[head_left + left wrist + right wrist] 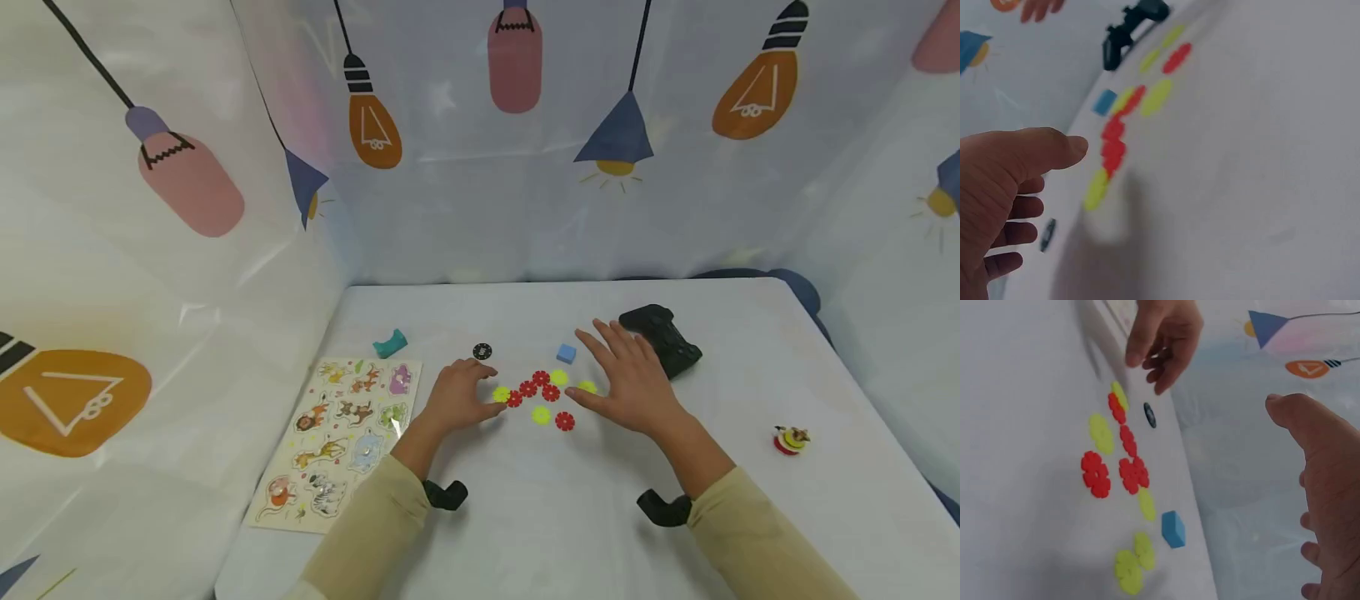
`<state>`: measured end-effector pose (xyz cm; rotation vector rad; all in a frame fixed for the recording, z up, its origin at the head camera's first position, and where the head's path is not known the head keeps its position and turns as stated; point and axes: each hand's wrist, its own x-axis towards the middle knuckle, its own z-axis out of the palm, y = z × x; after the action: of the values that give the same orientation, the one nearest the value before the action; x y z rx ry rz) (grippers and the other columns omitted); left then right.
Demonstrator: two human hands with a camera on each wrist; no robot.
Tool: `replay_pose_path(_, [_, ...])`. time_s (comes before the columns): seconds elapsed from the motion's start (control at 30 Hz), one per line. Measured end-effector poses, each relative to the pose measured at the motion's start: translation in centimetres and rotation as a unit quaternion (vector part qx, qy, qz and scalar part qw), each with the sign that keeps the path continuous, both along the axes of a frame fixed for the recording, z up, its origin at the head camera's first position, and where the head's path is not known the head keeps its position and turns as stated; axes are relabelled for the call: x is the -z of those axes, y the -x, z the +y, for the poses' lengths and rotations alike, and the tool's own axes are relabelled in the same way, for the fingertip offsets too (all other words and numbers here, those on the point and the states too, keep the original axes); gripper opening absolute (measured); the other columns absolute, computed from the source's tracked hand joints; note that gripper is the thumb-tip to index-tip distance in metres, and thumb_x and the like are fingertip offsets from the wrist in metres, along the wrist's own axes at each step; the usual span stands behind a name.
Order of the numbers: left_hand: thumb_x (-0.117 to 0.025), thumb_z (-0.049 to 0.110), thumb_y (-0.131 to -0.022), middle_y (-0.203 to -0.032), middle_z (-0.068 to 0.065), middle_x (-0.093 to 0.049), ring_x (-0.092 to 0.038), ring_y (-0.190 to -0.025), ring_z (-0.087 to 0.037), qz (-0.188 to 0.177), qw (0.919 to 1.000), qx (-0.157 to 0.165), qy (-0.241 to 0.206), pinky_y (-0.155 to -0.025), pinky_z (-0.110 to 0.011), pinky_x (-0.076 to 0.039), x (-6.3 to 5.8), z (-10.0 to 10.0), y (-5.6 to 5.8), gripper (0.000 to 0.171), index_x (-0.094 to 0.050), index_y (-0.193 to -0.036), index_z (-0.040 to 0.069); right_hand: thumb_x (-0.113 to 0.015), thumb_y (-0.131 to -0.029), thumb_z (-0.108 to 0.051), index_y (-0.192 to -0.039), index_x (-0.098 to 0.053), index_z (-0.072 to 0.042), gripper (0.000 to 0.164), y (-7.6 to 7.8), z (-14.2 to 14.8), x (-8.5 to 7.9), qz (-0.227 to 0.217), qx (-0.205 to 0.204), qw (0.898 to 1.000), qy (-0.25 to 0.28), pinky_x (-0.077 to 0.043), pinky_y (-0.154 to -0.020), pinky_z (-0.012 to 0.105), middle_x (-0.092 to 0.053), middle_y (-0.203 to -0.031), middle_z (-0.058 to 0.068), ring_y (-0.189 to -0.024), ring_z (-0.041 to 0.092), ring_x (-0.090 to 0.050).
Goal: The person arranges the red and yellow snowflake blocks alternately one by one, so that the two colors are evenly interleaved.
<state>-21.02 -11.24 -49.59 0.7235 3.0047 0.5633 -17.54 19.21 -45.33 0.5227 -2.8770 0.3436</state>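
Observation:
Several red notched discs (pixel 565 421) and yellow notched discs (pixel 541 415) lie spread on the white table between the two hands, some touching or overlapping. My left hand (pixel 459 395) is held at the left end of the group, near a yellow disc, with fingers loosely bent and nothing in them. In the left wrist view its thumb (pixel 1054 150) stands apart from the other fingers. On the right side, my right hand (pixel 632 385) is spread with the thumb near the discs, holding nothing. The right wrist view shows a gap between the right thumb (pixel 1300 419) and the discs.
Behind the discs are a black round piece (pixel 482 351) and a blue block (pixel 566 353). A black game controller (pixel 662 340) lies beyond the right hand. An animal puzzle board (pixel 341 433), a teal piece (pixel 390 343) and a small red-and-yellow item (pixel 791 440) lie farther out.

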Motion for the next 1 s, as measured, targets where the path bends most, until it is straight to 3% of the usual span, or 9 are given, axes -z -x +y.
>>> replay_pose_path(0.23, [-0.077, 0.048, -0.078, -0.113, 0.004, -0.063, -0.054, -0.109, -0.017, 0.022, 0.9997, 0.002, -0.007, -0.098, -0.041, -0.043, 3.0, 0.6, 1.1, 0.050, -0.069, -0.118, 0.019, -0.067, -0.079, -0.065, -0.153, -0.034, -0.023, 0.092, -0.6, 0.8, 0.5, 0.017, 0.003, 1.000, 0.018, -0.015, -0.113, 0.063, -0.028, -0.157, 0.013, -0.144, 0.037, -0.021])
replay_pose_path(0.4, [-0.078, 0.048, -0.079, -0.114, 0.004, -0.062, -0.052, -0.112, -0.017, 0.039, 0.9982, 0.024, -0.040, -0.101, -0.041, -0.040, 4.2, 1.2, 1.6, 0.043, -0.071, -0.112, 0.020, -0.069, -0.077, -0.063, -0.152, -0.036, -0.024, 0.091, -1.1, 1.2, 0.9, 0.018, 0.008, 0.999, 0.030, -0.019, -0.110, 0.065, -0.031, -0.156, 0.013, -0.141, 0.037, -0.026])
replay_pose_path(0.53, [-0.077, 0.044, -0.080, -0.111, 0.005, -0.062, -0.051, -0.111, -0.016, 0.038, 0.9964, 0.044, -0.061, -0.102, -0.040, -0.038, 4.5, 1.6, 1.8, 0.033, -0.074, -0.103, 0.021, -0.070, -0.077, -0.064, -0.152, -0.036, -0.024, 0.092, -1.4, 1.3, 1.4, 0.016, 0.011, 0.999, 0.035, -0.022, -0.108, 0.066, -0.032, -0.155, 0.013, -0.140, 0.037, -0.028])
replay_pose_path(0.77, [-0.079, 0.039, -0.080, -0.110, 0.006, -0.061, -0.051, -0.113, -0.014, 0.012, 0.9960, 0.047, -0.075, -0.108, -0.037, -0.033, 4.8, 1.7, 1.9, 0.027, -0.072, -0.098, 0.021, -0.072, -0.076, -0.062, -0.152, -0.037, -0.024, 0.092, -1.7, 1.2, 2.5, 0.013, 0.012, 0.999, 0.051, -0.026, -0.106, 0.067, -0.036, -0.152, 0.013, -0.138, 0.037, -0.031])
replay_pose_path(1.0, [-0.079, 0.038, -0.077, -0.104, 0.009, -0.062, -0.051, -0.112, -0.013, 0.051, 0.9946, 0.052, -0.073, -0.110, -0.035, -0.031, 3.7, 1.8, 1.5, 0.020, -0.071, -0.088, 0.023, -0.074, -0.076, -0.059, -0.150, -0.041, -0.022, 0.089, -2.0, 1.2, 3.1, -0.002, 0.012, 0.998, 0.061, -0.027, -0.106, 0.065, -0.039, -0.150, 0.013, -0.137, 0.036, -0.032])
